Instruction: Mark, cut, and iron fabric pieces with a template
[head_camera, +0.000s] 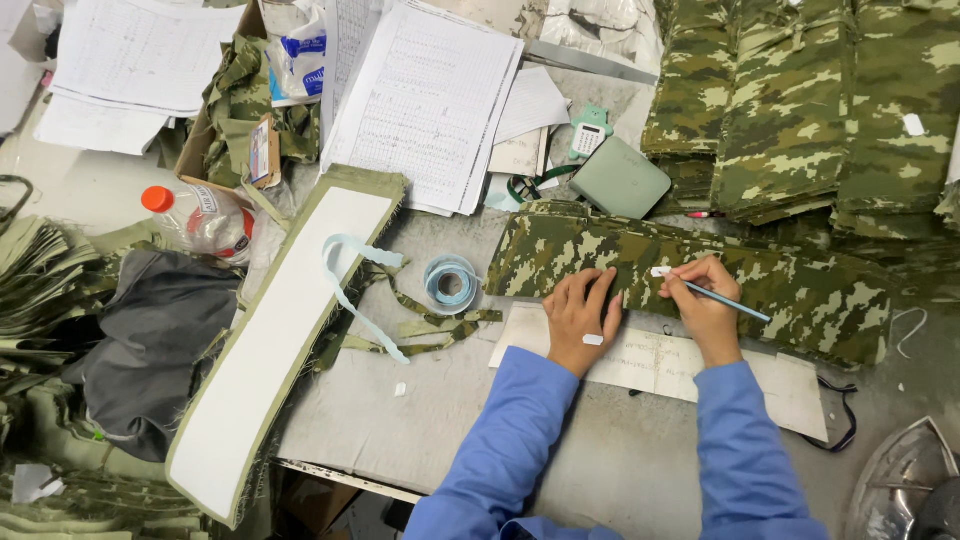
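A long strip of green-and-tan camouflage fabric (700, 275) lies flat on the grey counter (420, 420), its long axis running left to right and dipping slightly toward the right end. The left hand (583, 318) rests palm-down on the strip's near edge, fingers spread flat and pressing, gripping nothing; a small white sticker sits on its back. Just right of it on the same strip, the right hand (708, 305) has its fingers pinched around a thin light-blue pencil (728, 301), whose tip points left toward a small white tag (661, 271) lying on the cloth, while its tail points right and down. The right hand is the nearer one to that tag. Below the strip, touching its near edge, lies a pale cardboard template (660, 365), parallel to it. Left of the strip sits a roll of pale blue tape (451, 284); beyond the strip, a sage-green pouch (620, 178) and stacked camouflage pieces (800, 100).
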